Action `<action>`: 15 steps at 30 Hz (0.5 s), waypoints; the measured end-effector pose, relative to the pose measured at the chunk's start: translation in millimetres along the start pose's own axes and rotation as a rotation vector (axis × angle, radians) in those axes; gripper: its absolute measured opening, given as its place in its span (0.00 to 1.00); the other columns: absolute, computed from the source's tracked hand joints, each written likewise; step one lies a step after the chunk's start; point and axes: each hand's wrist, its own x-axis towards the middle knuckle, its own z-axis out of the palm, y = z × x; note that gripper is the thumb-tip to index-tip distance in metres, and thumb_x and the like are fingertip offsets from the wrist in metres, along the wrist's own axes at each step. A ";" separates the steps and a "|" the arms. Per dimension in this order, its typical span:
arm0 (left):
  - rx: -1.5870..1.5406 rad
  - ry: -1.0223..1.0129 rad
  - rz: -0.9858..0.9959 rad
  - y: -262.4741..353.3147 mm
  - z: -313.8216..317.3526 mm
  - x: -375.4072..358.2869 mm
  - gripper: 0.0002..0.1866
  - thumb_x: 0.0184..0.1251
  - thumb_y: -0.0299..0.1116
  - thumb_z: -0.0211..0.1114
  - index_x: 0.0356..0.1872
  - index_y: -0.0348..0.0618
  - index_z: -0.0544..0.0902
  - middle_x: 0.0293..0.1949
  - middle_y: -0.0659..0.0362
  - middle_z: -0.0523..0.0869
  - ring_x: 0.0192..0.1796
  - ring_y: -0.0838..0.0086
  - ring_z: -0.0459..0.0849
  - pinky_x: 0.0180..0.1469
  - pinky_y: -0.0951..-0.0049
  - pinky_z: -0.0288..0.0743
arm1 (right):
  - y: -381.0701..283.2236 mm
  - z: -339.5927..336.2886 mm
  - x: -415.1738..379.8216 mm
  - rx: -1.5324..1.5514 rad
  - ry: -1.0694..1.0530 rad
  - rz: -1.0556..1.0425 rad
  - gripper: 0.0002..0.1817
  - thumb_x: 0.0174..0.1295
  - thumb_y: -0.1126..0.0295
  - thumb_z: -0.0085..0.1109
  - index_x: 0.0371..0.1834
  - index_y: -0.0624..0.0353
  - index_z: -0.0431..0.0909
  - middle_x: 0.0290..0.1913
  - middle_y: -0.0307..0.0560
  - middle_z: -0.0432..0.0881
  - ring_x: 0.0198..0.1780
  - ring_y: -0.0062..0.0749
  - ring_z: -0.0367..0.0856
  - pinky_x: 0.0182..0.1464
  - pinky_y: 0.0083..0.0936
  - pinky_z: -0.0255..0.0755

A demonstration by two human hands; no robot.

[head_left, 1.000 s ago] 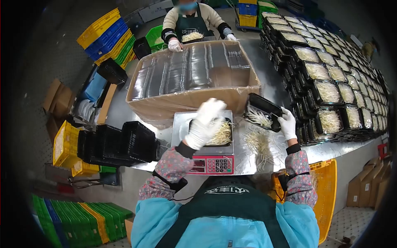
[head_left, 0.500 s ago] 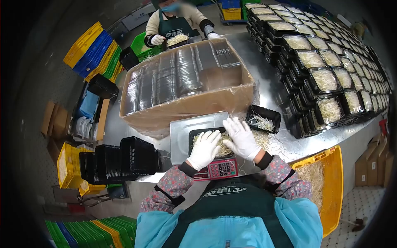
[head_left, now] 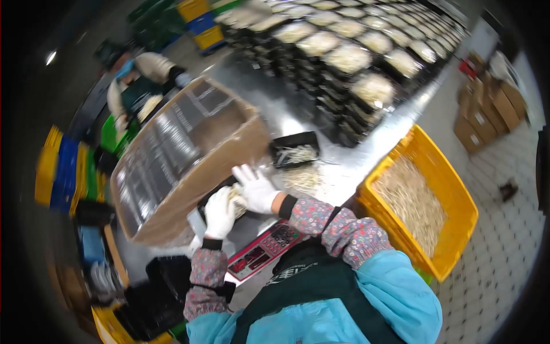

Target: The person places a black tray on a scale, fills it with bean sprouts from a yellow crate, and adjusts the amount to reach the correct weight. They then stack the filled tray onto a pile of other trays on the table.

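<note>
My left hand (head_left: 219, 213), in a white glove, rests on the left side of a black tray (head_left: 208, 198) of pale sprouts (head_left: 237, 200). On the tray's right side lies my right hand (head_left: 255, 189), gloved too, its fingers stretched out. The fingers of my left hand lie flat and slightly blurred. Under the tray is a scale with a red keypad (head_left: 264, 250). Just beyond my right hand are loose sprouts (head_left: 303, 177) on the metal table (head_left: 338, 184) and a second black tray (head_left: 295, 150) holding some sprouts.
A large carton (head_left: 220, 150) of clear lids stands beyond the scale. Stacked filled trays (head_left: 349, 57) rise at the back. A yellow crate (head_left: 452, 229) of sprouts is at the right, empty black trays (head_left: 154, 298) at the lower left. A co-worker (head_left: 140, 94) stands across the table.
The camera view has swung to the right, so the table and carton appear rotated and further left. Both my hands are still at the tray of sprouts; more of the scale's red keypad shows.
</note>
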 end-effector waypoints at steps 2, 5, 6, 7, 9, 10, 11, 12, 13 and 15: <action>-0.078 -0.024 -0.042 12.7 -8.1 1.5 0.27 0.68 0.33 0.60 0.67 0.35 0.72 0.56 0.42 0.81 0.57 0.48 0.78 0.61 0.52 0.70 | 8.2 -5.6 -24.6 0.177 0.226 -0.041 0.30 0.67 0.52 0.54 0.64 0.63 0.75 0.78 0.65 0.55 0.78 0.63 0.54 0.72 0.56 0.57; -0.298 -0.074 -0.140 41.2 -28.8 4.6 0.36 0.70 0.32 0.62 0.75 0.33 0.59 0.65 0.41 0.76 0.66 0.49 0.75 0.69 0.55 0.64 | 35.0 -37.7 -86.5 0.263 0.376 0.053 0.31 0.66 0.58 0.61 0.70 0.59 0.68 0.76 0.67 0.57 0.76 0.66 0.56 0.74 0.48 0.60; -0.202 -0.034 -0.075 33.9 -23.4 2.4 0.38 0.68 0.33 0.64 0.76 0.34 0.59 0.70 0.41 0.71 0.71 0.49 0.70 0.73 0.56 0.60 | 45.5 -44.2 -107.2 0.290 0.457 0.127 0.33 0.64 0.59 0.63 0.71 0.57 0.68 0.75 0.67 0.59 0.75 0.64 0.58 0.73 0.47 0.61; -0.245 0.011 -0.053 47.1 -28.6 11.9 0.39 0.66 0.34 0.66 0.76 0.34 0.60 0.71 0.42 0.69 0.72 0.49 0.68 0.74 0.56 0.59 | 56.3 -52.8 -131.1 0.297 0.525 0.192 0.33 0.62 0.58 0.64 0.71 0.56 0.68 0.74 0.66 0.61 0.74 0.63 0.61 0.72 0.46 0.63; -0.424 0.109 -0.044 71.8 -35.8 26.7 0.46 0.57 0.32 0.71 0.76 0.34 0.58 0.74 0.44 0.65 0.75 0.51 0.65 0.77 0.56 0.55 | 79.5 -57.1 -178.6 0.287 0.637 0.314 0.37 0.60 0.59 0.67 0.72 0.53 0.66 0.73 0.65 0.63 0.73 0.60 0.64 0.71 0.46 0.64; -0.428 0.106 -0.023 93.3 -37.7 36.1 0.46 0.57 0.32 0.71 0.76 0.34 0.58 0.74 0.44 0.65 0.75 0.51 0.65 0.77 0.56 0.55 | 87.4 -64.1 -205.4 0.302 0.642 0.403 0.38 0.59 0.59 0.68 0.74 0.50 0.65 0.74 0.64 0.63 0.73 0.60 0.63 0.72 0.45 0.62; -0.570 0.097 0.008 124.7 -42.3 48.8 0.46 0.58 0.31 0.71 0.77 0.36 0.56 0.75 0.45 0.65 0.76 0.54 0.64 0.77 0.56 0.54 | 96.4 -72.5 -230.7 0.285 0.645 0.489 0.40 0.59 0.59 0.68 0.75 0.50 0.64 0.74 0.64 0.62 0.74 0.60 0.62 0.74 0.44 0.60; -0.713 0.085 0.039 153.9 -41.2 61.1 0.47 0.59 0.30 0.70 0.78 0.37 0.54 0.75 0.45 0.64 0.77 0.56 0.63 0.78 0.56 0.54 | 100.9 -83.8 -258.3 0.323 0.683 0.542 0.42 0.58 0.58 0.69 0.76 0.52 0.63 0.75 0.65 0.61 0.74 0.60 0.61 0.75 0.43 0.57; -0.833 0.035 0.081 176.9 -34.3 73.0 0.55 0.47 0.24 0.77 0.78 0.38 0.54 0.77 0.47 0.62 0.77 0.58 0.63 0.79 0.58 0.52 | 111.5 -92.2 -286.1 0.287 0.723 0.590 0.43 0.57 0.57 0.70 0.76 0.55 0.62 0.75 0.66 0.60 0.75 0.60 0.60 0.75 0.43 0.57; -0.914 -0.142 0.171 230.5 -14.4 93.2 0.58 0.41 0.25 0.81 0.77 0.37 0.56 0.75 0.47 0.64 0.76 0.57 0.63 0.78 0.59 0.55 | 132.9 -110.7 -347.6 0.156 0.789 0.691 0.44 0.56 0.57 0.71 0.76 0.57 0.62 0.75 0.67 0.60 0.75 0.60 0.59 0.76 0.42 0.56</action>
